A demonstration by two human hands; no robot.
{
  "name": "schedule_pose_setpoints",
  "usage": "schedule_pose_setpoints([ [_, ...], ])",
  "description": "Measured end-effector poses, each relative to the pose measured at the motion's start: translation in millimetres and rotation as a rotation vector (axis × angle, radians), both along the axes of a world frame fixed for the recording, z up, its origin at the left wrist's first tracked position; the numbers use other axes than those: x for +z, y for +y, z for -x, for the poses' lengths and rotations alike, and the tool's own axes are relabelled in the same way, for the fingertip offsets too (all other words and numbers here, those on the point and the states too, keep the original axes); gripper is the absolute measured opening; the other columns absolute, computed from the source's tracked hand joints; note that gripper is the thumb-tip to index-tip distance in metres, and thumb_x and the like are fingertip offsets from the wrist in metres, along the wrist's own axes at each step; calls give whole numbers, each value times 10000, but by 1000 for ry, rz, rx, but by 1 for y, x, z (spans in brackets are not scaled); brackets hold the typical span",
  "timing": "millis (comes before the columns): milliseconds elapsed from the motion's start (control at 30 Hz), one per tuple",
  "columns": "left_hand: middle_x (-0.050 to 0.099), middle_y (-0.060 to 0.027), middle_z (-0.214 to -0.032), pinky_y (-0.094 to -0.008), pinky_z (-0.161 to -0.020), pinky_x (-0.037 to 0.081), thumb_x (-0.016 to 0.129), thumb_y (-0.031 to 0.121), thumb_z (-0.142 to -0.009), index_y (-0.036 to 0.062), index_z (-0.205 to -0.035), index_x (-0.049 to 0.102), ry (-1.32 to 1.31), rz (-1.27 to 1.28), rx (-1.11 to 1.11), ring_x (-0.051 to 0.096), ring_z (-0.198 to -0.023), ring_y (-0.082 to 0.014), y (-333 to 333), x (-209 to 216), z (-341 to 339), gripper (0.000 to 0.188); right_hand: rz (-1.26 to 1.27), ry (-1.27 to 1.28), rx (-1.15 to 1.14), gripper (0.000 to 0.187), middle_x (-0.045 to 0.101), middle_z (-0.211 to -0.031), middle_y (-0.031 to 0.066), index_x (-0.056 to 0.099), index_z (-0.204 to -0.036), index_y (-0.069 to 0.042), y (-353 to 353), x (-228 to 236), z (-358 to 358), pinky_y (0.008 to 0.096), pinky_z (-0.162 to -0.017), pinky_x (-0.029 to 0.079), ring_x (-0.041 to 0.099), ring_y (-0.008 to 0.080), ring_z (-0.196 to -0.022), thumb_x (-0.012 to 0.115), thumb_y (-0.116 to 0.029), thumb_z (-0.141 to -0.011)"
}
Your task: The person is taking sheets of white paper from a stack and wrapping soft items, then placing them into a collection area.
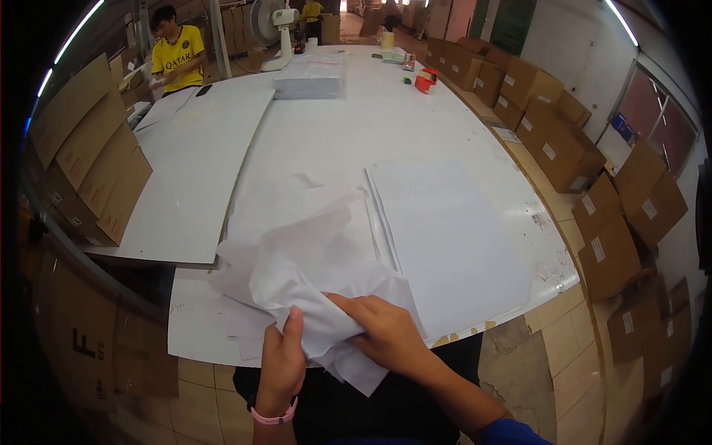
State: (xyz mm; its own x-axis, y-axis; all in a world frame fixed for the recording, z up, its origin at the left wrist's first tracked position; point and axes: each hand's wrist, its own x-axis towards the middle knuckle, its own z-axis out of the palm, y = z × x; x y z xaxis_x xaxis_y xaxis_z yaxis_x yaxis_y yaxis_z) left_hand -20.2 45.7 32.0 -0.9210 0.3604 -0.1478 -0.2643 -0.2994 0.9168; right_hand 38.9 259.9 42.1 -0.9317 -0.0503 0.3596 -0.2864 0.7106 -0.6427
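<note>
At the near edge of the white table (pixel 319 133), a thin, crumpled sheet of white tissue paper (pixel 311 304) is bunched between my hands. My left hand (pixel 284 356), with a pink band at the wrist, grips its lower left side, thumb upward. From the right, my right hand (pixel 389 330) pinches the bunched paper, fingers folded over it. Part of the sheet spreads forward over more thin white sheets lying flat, and one corner hangs past the table edge. Just right of it lies a neat stack of white paper (pixel 452 237).
Flattened cardboard boxes (pixel 93 163) lean at the left, beside a lower white board (pixel 193 170). Farther off are a wrapped paper stack (pixel 310 78), a fan (pixel 282 37) and red tape dispensers (pixel 425 81). Open cartons (pixel 560 148) line the right wall. A person in yellow (pixel 178 55) works far left.
</note>
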Motion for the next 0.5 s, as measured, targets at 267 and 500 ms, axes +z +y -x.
schedule_pose_setpoints([
  [267,614,-177,-1592,-421,-1244,481,754,159,-1155,-72,-1624,497,187,-13,447,604,-1440,-229,28,11,-35,582,539,246,-101,426,828,-1229,126,877,-1225,-61,-35,22,26,361,-1014,624,802,263,-1143,771,139,-864],
  [500,620,-128,-1594,-492,-1247,528,663,163,-1159,43,-1710,429,-74,-314,170,625,-1479,-295,-6,-7,-2,610,751,-89,145,597,712,-1456,220,620,-1612,-23,-52,-3,21,425,-1200,543,708,332,-1357,785,-24,-1038],
])
